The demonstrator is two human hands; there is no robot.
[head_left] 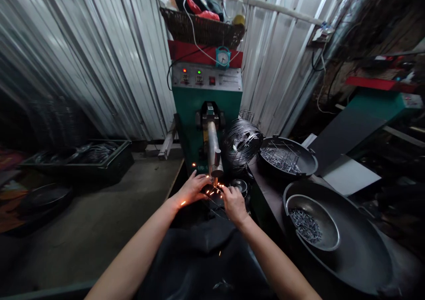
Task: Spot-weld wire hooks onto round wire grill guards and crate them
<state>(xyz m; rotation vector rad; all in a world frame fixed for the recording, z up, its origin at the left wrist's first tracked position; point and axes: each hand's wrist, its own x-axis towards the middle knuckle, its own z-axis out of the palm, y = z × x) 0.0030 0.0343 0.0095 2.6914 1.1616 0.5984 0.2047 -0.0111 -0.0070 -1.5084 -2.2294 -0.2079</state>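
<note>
A green spot welding machine (207, 98) stands before me, its thick metal arm (214, 149) reaching toward my hands. Orange sparks (217, 187) fly from beneath the arm's tip, between my fingers. From the left of the tip, my left hand (191, 189) pinches a thin metal wire (215, 212) that curves below the sparks. Closed on the opposite side, my right hand (234, 202) holds the same wire piece close to the tip. Fingers and sparks partly cover the wire, so its full shape is hidden. A dark apron (209, 255) covers my lap.
Large coils of wire (242, 143) stand right of the machine. Beyond are a dark pan (312, 163) of metal pieces and a steel bowl (332, 236) inside a wide black pan (361, 247). A metal bin (116, 165) sits left. A wicker basket (202, 28) is overhead.
</note>
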